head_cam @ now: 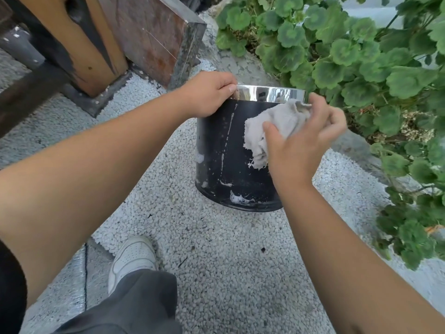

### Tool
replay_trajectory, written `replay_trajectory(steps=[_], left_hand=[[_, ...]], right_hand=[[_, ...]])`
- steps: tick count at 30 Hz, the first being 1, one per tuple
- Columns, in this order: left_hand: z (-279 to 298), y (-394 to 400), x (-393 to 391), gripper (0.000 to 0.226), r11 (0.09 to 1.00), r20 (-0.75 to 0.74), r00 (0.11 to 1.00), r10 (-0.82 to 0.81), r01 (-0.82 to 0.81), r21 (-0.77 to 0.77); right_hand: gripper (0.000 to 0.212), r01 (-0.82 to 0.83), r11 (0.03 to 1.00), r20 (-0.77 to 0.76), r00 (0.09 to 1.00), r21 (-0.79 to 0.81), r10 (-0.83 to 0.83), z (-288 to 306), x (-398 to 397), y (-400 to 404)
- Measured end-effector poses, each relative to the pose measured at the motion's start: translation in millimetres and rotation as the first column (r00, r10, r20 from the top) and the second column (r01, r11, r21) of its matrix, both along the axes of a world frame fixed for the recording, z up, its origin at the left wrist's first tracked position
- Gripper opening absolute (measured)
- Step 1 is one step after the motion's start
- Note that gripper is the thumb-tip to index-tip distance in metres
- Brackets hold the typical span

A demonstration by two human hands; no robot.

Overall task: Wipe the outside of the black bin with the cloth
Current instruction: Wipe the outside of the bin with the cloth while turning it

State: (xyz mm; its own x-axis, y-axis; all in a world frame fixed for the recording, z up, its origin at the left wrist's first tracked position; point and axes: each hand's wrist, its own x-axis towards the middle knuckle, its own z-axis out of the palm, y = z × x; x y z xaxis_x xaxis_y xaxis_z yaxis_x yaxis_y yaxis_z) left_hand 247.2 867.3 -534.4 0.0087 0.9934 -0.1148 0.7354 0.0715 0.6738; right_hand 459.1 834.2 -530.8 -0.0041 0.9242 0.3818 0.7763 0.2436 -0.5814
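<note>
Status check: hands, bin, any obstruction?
Left hand gripping shiny rim. Right hand pressing grey cloth on round black bin. White streaks remain. Nothing blocking.

Both forearms are bare, without sleeves. The person wears wide dark grey cloth trousers (134, 307) and a white perforated leather sneaker (132, 259).

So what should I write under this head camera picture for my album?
Left hand steadies the black bin by its shiny rim while right hand presses a grey cloth against its side.
</note>
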Motion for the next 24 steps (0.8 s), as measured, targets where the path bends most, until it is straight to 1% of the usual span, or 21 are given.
replay_trajectory(steps=[1,2,3,4,7,8,9,13,16,18,20,24], left_hand=[[0,0,0,0.028,1.0,-0.008,1.0,-0.004,0.004,0.003],[0,0,0,0.029,1.0,-0.013,1.0,-0.008,0.008,0.005],[-1,0,0,0.029,1.0,-0.017,1.0,-0.011,0.011,0.007],[0,0,0,0.028,1.0,-0.021,1.0,-0.013,0.014,0.009],[1,0,1,0.028,1.0,-0.025,1.0,-0.015,0.015,0.014],[1,0,2,0.028,1.0,-0.028,1.0,-0.013,0.014,0.019],[1,0,2,0.028,1.0,-0.033,0.999,-0.01,0.011,0.024],[0,-2,2,0.028,1.0,-0.04,0.999,-0.002,0.003,0.024],[0,-2,3,0.028,1.0,-0.041,0.999,-0.004,0.005,0.021],[1,-1,4,0.028,1.0,-0.048,0.999,-0.011,0.012,0.021],[2,1,4,0.028,0.999,-0.04,0.999,-0.013,0.014,0.031],[2,3,1,0.028,0.999,-0.049,0.998,-0.027,0.029,0.038]], right_hand=[[0.049,-0.079,0.994,0.077,0.994,0.076,0.073,-3,3,0],[0.035,-0.17,0.979,0.154,0.976,0.113,0.152,-6,8,0],[0.029,-0.237,0.966,0.207,0.955,0.106,0.212,-9,11,-1],[0.036,-0.265,0.962,0.247,0.938,0.067,0.241,-12,13,-1],[0.095,-0.22,0.969,0.437,0.864,-0.116,0.249,-17,9,-2],[0.103,-0.217,0.966,0.466,0.846,-0.143,0.259,-18,7,-3],[0.102,-0.229,0.962,0.466,0.842,-0.149,0.273,-19,5,-3],[0.075,-0.258,0.964,0.398,0.879,-0.062,0.261,-24,0,-3],[0.067,-0.296,0.955,0.446,0.851,-0.027,0.277,-23,3,4],[0.061,-0.305,0.952,0.461,0.84,-0.033,0.286,-23,7,2],[0.056,-0.285,0.954,0.471,0.831,-0.096,0.295,-27,15,-13],[0.048,-0.288,0.913,0.537,0.741,-0.29,0.404,-38,39,-53]])
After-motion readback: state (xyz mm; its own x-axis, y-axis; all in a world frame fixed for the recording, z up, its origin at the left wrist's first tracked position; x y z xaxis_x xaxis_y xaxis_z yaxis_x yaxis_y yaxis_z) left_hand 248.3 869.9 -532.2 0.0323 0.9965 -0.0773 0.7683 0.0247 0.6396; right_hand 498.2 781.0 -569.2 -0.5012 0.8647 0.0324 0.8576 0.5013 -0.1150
